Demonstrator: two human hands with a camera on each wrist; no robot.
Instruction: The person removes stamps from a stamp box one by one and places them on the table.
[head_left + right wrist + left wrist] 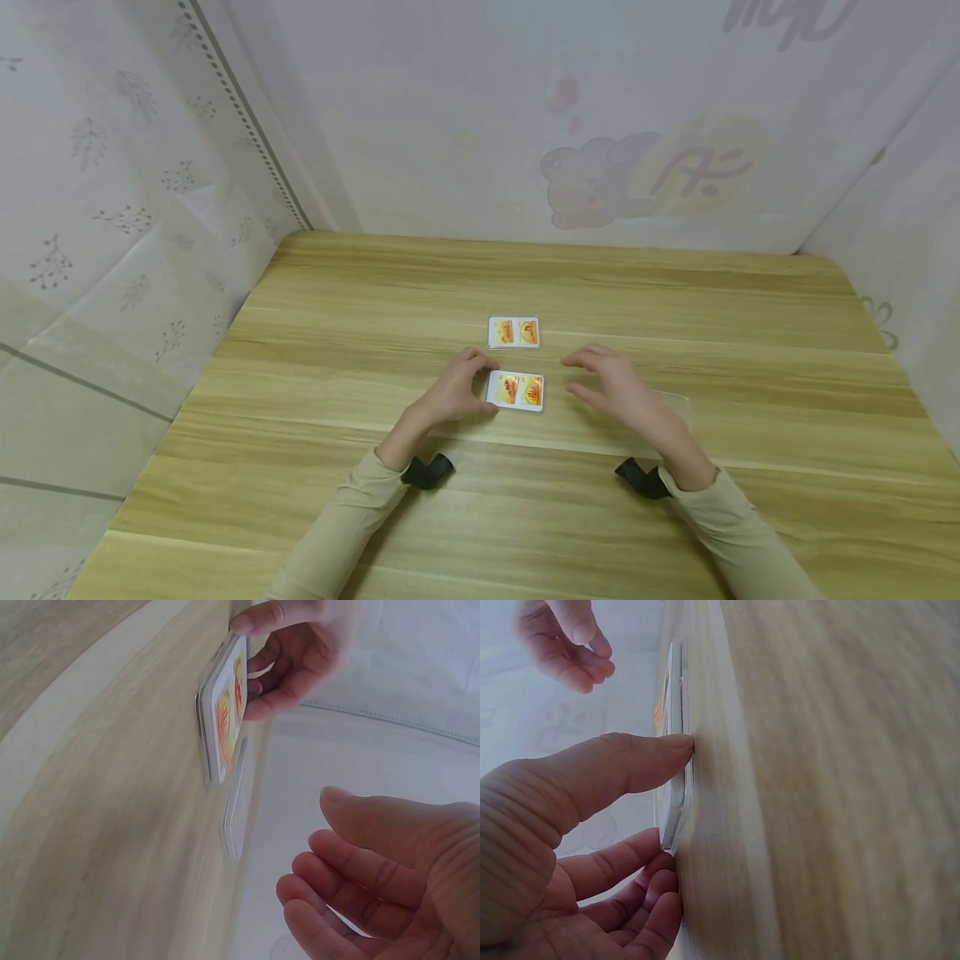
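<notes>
My left hand (453, 390) holds the nearer flat rectangular case (516, 391) at its left end, with the thumb on the near long edge and the fingers at the far side. This case has a white face with two orange-and-yellow pictures. From the left wrist view, a white slab (673, 750) sits against a thin clear layer at the table. Just beyond lies a second, similar case (513, 332), untouched. My right hand (617, 387) hovers to the right of the nearer case, fingers loosely bent and nothing between thumb and fingers.
A clear plastic piece (675, 404) lies flat under the right forearm, partly hidden by it. Black wrist mounts (427, 472) stick out from both sleeves. The wood-grain table (375, 292) meets a pale printed curtain (450, 125) at its back edge.
</notes>
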